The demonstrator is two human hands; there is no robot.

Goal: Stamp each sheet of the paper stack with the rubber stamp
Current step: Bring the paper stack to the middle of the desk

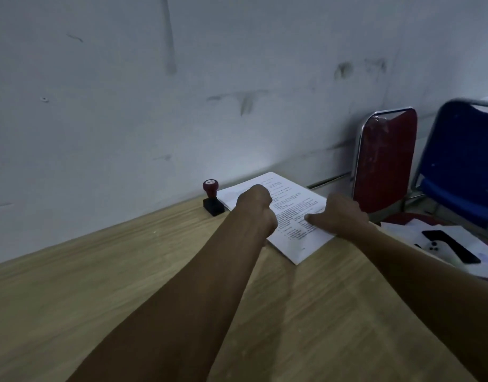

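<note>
A stack of white printed sheets (292,213) lies on the wooden table (127,285) close to the wall. A rubber stamp (212,198) with a dark red knob and black base stands upright just left of the stack, and neither hand touches it. My left hand (258,209) rests on the left part of the top sheet with its fingers curled into a fist; nothing shows inside it. My right hand (340,215) lies flat on the right side of the sheet, thumb stretched out to the left.
A grey wall (182,92) runs along the table's far edge. To the right stand a red chair (383,161) and a blue chair (463,161). A white sheet or bag with a black item and a white controller (441,248) lies at the right.
</note>
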